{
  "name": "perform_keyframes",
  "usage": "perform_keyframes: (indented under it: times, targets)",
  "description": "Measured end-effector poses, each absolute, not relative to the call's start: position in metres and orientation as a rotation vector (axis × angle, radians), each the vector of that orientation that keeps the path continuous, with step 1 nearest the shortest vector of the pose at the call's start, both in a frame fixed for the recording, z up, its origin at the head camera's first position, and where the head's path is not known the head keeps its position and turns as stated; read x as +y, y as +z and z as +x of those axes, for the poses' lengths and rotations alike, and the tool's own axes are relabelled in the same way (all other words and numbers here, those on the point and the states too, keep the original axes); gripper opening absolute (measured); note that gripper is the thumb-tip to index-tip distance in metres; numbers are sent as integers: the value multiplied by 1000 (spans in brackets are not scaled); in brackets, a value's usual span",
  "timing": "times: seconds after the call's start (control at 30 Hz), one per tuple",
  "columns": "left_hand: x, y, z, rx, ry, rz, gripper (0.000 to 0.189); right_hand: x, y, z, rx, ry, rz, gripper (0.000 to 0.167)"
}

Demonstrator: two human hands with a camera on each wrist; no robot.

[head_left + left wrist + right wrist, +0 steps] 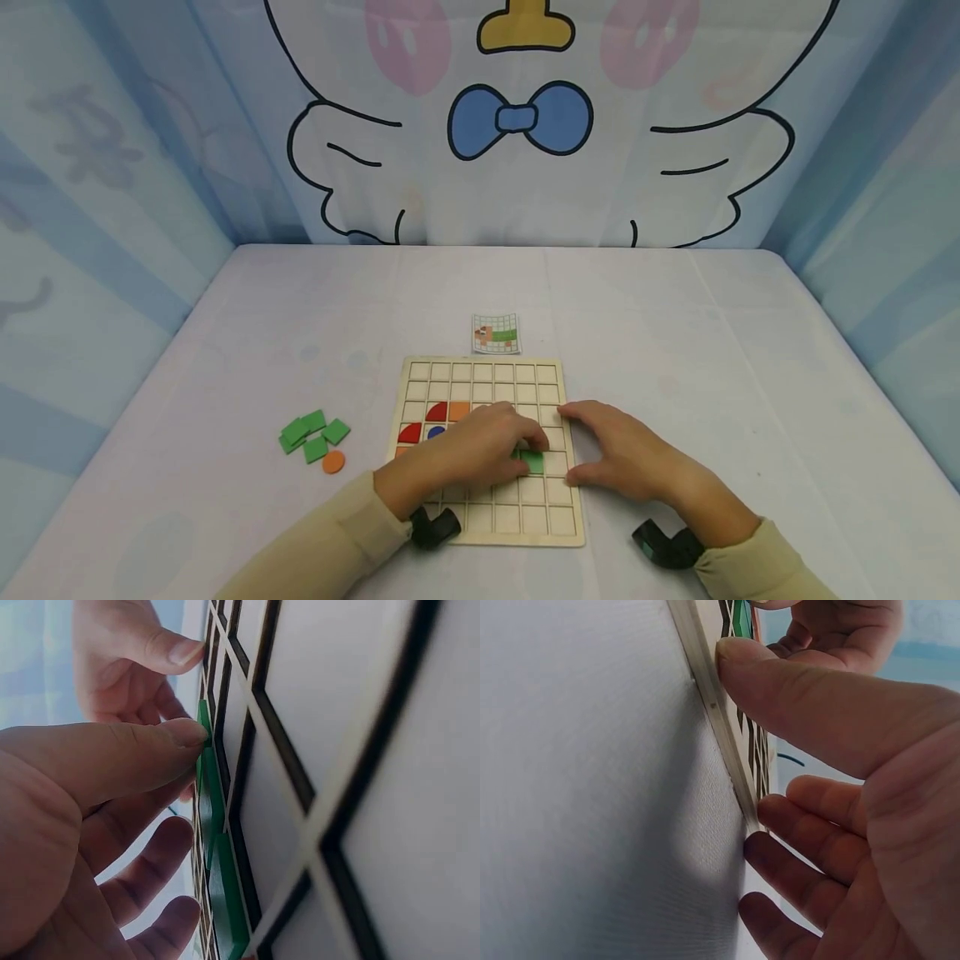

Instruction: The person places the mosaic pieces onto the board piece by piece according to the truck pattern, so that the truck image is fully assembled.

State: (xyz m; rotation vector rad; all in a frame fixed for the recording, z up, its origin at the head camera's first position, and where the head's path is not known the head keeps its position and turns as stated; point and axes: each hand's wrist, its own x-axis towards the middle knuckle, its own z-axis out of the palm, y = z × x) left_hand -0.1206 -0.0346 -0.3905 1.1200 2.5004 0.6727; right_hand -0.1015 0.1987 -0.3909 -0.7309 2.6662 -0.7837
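Pinching a green square [533, 463] with the left hand [480, 446], on the wooden board [517, 521], near its right side; touching the board's right edge with spread-out fingers of the right hand [636, 457].

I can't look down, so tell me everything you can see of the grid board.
The grid board is pale and squarish, apparently wooden, with raised lines dividing it into square cells. It lies flat on the table, a picture card beyond its far edge. Red, orange, blue and green pieces sit in some cells; others are bare. The left hand, pinching a green piece, hides part of the board; the right hand touches its right edge.
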Motion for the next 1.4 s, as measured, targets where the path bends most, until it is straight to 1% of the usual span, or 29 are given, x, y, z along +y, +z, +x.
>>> perform_keyframes:
  times: [0.47, 0.7, 0.97, 1.23, 1.33, 1.4]
  targets:
    - [-36, -388, -121, 2492, 647, 1113, 23, 200, -391, -102, 2663, -785, -733, 75]
    - [-42, -386, -120, 2470, 673, 1070, 31, 200, -391, -102, 2665, -780, -743, 75]
    - [-65, -376, -120, 2529, 747, 958, 34, 200, -390, -102, 2661, -781, -740, 75]
    - [-98, -362, -115, 2568, 861, 862, 38, 200, -390, -103, 2663, -772, -744, 76]
    - [-110, -358, -113, 2612, 859, 822, 41, 199, -390, -102, 2661, -773, -746, 76]
    - [-118, -356, -111, 2648, 853, 783, 46, 199, -390, -102, 2659, -776, -745, 76]
